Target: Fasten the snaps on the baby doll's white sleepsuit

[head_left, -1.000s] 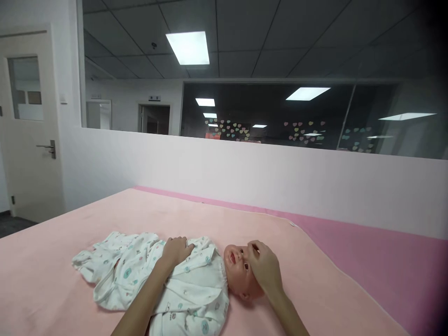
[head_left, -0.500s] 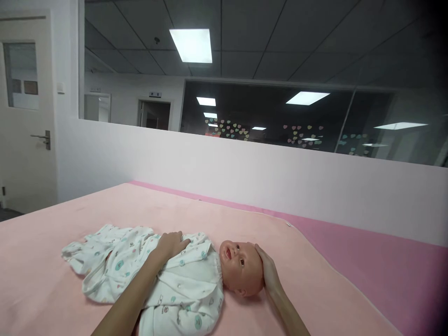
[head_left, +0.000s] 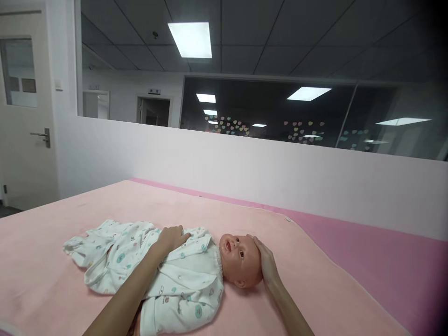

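A baby doll lies on its back across the pink sheet, its head [head_left: 240,263] to the right and its legs to the left. It wears a white printed baby outfit [head_left: 185,284] with small green and brown pictures. My left hand [head_left: 172,239] rests on the doll's belly, fingers laid over the cloth and thumb apart. Against the crown of the head lies my right hand [head_left: 268,263], open, its fingers stretched along the curve; part of the palm is hidden. My left forearm covers some of the outfit.
The pink sheet [head_left: 168,200] spreads over a wide surface, with a darker pink layer [head_left: 378,242] showing at the right. A white wall [head_left: 252,168] with a window above stands behind. At the far left is a door [head_left: 21,154].
The whole view has shifted slightly, so the doll and both hands appear a little higher. Both hands keep their places on the doll.
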`<state>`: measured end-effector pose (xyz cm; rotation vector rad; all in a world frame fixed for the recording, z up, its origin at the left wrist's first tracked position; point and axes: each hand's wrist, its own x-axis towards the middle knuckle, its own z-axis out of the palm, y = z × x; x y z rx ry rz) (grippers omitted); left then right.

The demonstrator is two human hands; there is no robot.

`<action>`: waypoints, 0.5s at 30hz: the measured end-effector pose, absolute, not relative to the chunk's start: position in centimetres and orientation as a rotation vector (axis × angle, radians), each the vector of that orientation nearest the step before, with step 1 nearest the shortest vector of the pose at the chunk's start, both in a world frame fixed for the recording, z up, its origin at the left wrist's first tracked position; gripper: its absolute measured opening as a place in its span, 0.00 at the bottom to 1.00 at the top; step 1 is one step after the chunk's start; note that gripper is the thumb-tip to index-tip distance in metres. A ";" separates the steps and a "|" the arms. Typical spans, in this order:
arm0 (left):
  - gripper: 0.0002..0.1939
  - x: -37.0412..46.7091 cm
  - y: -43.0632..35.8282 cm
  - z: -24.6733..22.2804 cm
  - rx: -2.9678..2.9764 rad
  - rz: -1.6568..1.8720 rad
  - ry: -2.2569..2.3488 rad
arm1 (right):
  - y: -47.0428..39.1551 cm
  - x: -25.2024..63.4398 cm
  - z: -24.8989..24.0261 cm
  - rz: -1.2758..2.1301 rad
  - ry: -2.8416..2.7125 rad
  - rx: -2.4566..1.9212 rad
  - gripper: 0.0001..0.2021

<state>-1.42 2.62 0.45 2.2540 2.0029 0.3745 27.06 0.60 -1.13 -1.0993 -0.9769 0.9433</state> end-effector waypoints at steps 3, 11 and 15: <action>0.21 -1.4 2.6 0.5 2.256 0.372 2.001 | 0.6 27.2 -1.3 0.877 -0.962 -1.118 0.23; 0.20 -1.6 2.5 0.4 2.224 0.389 1.999 | -0.3 26.6 -0.6 0.914 -0.981 -1.107 0.21; 0.20 -1.7 2.7 0.2 2.227 0.391 1.993 | -0.3 26.6 -0.8 0.916 -0.980 -1.102 0.22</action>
